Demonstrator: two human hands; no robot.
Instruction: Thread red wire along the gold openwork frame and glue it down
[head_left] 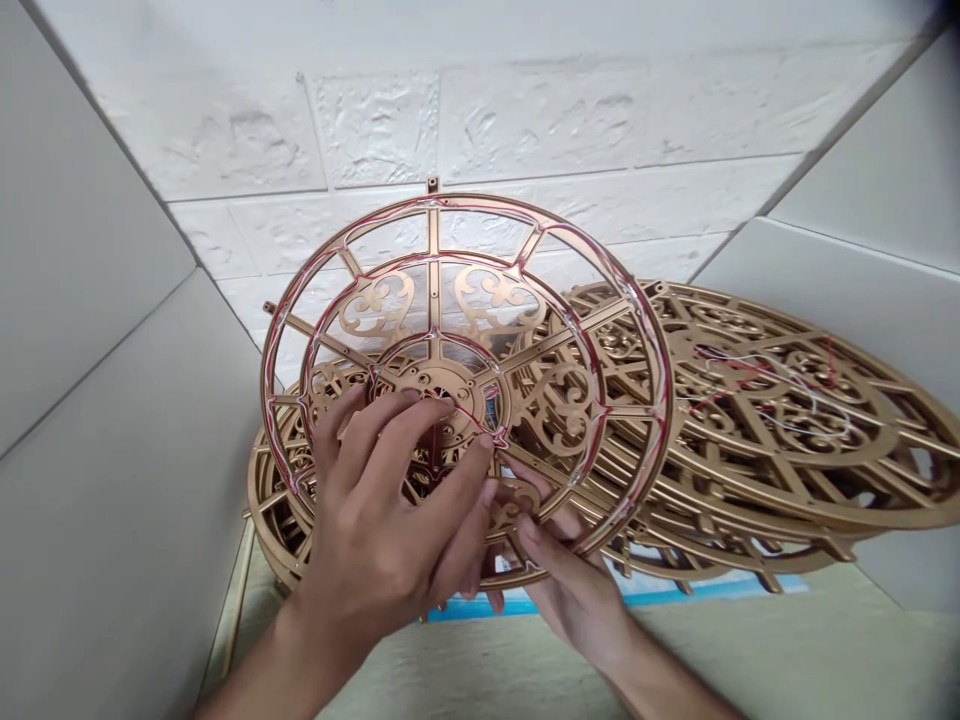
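A round gold openwork frame stands tilted up before me, with red and white wires running along its rings. My left hand lies over its hub, fingers spread. The index fingertip touches the red wire near a bunch of wires at the hub's lower right edge. The thumb sits just below, apart from the index finger. My right hand grips the frame's lower right part, thumb in front and fingers partly hidden behind it.
Similar gold frames are piled at the right, loose red and white wires on top. Another frame lies beneath at the left. Blue-edged sheeting is under the pile. A white brick-pattern wall and grey side panels enclose the space.
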